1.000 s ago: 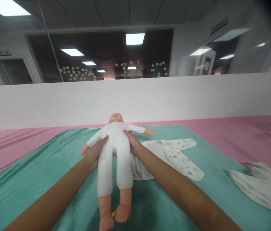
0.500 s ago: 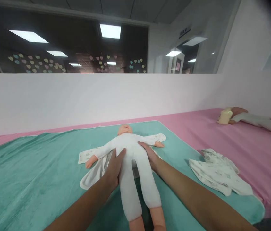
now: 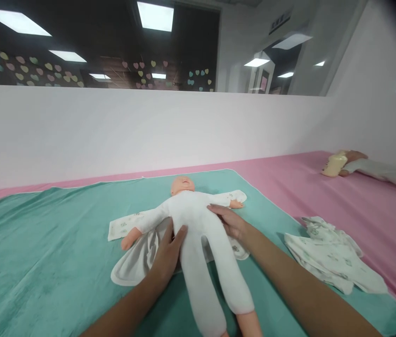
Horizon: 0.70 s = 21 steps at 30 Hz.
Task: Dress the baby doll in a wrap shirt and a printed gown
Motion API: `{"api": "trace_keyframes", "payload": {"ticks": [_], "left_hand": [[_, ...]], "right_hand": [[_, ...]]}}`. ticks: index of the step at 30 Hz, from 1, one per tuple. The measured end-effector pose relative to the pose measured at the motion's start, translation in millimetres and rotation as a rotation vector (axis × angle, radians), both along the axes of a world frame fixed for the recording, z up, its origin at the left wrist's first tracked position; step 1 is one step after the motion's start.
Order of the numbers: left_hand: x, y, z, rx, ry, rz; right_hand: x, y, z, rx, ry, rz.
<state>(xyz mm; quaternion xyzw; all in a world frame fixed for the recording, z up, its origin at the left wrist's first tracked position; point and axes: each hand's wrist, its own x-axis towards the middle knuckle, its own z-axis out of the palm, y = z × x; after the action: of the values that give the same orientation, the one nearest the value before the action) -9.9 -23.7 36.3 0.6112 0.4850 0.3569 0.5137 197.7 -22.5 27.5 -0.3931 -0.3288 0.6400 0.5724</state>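
A baby doll (image 3: 194,220) in a white bodysuit lies face up on an opened printed white garment (image 3: 138,255) spread over the teal mat (image 3: 43,243). My left hand (image 3: 168,252) rests against the doll's left flank at the waist, fingers together and pointing forward. My right hand (image 3: 229,222) lies on the doll's other side, fingers curved over the torso. Both hands clasp the doll's trunk between them. The doll's arms stretch out over the garment's sleeves.
A second crumpled printed garment (image 3: 331,257) lies at the mat's right edge on the pink sheet (image 3: 341,201). Far right lie a cream bottle (image 3: 334,164) and another doll (image 3: 380,169). A white partition wall (image 3: 148,131) runs behind.
The doll has been shifted from beside the printed garment onto it, and now lies flat on it. My view has turned right and lower.
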Motion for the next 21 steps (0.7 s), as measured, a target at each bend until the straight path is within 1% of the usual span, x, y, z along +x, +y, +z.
{"api": "trace_keyframes", "payload": {"ticks": [3, 5, 8, 10, 12, 13, 15, 16, 17, 18, 19, 21], "left_hand": [[-1.7, 0.4, -2.8, 0.004, 0.017, -0.036], [-2.7, -0.1, -5.5, 0.026, 0.012, -0.101], [-3.1, 0.3, -11.3, 0.11, 0.017, -0.206], [-3.1, 3.4, -16.6, 0.191, 0.06, -0.239], [-4.2, 9.5, -22.8, 0.312, 0.158, -0.247], [-5.4, 13.5, -26.1, 0.383, 0.231, -0.241], [-9.0, 22.0, -31.9, 0.526, 0.397, -0.235], [-11.3, 26.0, -34.3, 0.59, 0.472, -0.242], [-13.7, 29.6, -36.1, 0.648, 0.534, -0.255], [-16.0, 32.5, -37.4, 0.702, 0.579, -0.274], [-18.1, 34.7, -38.1, 0.747, 0.612, -0.295], [-21.4, 37.5, -38.0, 0.81, 0.652, -0.321]], "right_hand": [[4.9, -2.8, 2.3, 0.017, -0.071, -0.047], [5.6, -5.9, 3.3, 0.022, -0.125, -0.101], [8.2, -11.4, 5.3, 0.001, -0.254, -0.153], [14.1, -14.9, 7.8, -0.009, -0.351, -0.171], [22.3, -17.2, 12.5, -0.013, -0.509, -0.211], [25.8, -17.6, 15.9, -0.019, -0.63, -0.267], [27.3, -16.7, 24.4, -0.023, -0.906, -0.444], [23.9, -15.3, 29.3, 0.0, -1.025, -0.529], [17.1, -13.2, 34.4, 0.053, -1.114, -0.585], [7.0, -10.5, 39.7, 0.139, -1.177, -0.593], [-5.8, -7.0, 45.1, 0.252, -1.227, -0.547], [-36.9, 3.0, 55.0, 0.513, -1.329, -0.351]]}}
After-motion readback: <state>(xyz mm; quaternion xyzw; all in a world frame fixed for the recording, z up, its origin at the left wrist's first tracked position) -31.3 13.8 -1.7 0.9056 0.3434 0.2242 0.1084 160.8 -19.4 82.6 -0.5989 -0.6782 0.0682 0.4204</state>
